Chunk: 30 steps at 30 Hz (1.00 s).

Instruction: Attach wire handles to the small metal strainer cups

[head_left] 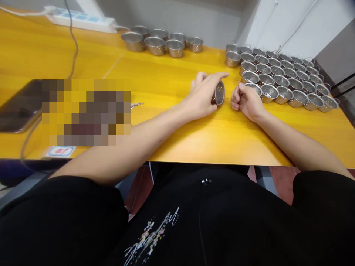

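Note:
My left hand (203, 94) is closed around a small perforated metal basket (220, 93), which is tipped on its side with its open mouth facing right. My right hand (246, 101) is just to the right of it, fingers curled into a pinch. A thin wire (228, 98) sticks out from those fingers toward the basket; most of it is hidden, and whether it touches the basket I cannot tell. Close behind my right hand stand rows of similar metal baskets (284, 92), many with thin wire handles.
Several baskets (154, 46) without visible handles stand along the back of the yellow table (166, 144). A white power strip (83, 20) lies at the back left, with a cable (72, 44) crossing the table. A dark phone-like slab (20, 105) lies left, beside a blurred-out patch.

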Each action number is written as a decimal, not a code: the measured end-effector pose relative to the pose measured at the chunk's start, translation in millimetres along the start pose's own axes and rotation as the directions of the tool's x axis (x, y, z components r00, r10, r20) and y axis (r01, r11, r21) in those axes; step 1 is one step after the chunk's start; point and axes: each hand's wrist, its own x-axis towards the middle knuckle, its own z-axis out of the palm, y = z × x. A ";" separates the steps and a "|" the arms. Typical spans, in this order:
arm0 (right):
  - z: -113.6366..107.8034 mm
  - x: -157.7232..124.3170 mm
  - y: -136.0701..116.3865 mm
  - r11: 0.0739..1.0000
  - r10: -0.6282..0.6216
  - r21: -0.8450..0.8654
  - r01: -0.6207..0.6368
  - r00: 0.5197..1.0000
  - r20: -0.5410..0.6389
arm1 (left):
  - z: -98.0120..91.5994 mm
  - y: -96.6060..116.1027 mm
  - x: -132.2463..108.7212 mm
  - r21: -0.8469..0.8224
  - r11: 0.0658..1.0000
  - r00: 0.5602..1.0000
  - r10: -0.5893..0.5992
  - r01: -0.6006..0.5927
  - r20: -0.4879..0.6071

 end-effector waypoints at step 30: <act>-3.2 1.2 5.6 0.994 -0.064 -0.083 0.075 0.990 0.126 | 28.5 -44.9 9.9 -0.173 0.927 0.943 0.326 -0.334 -0.074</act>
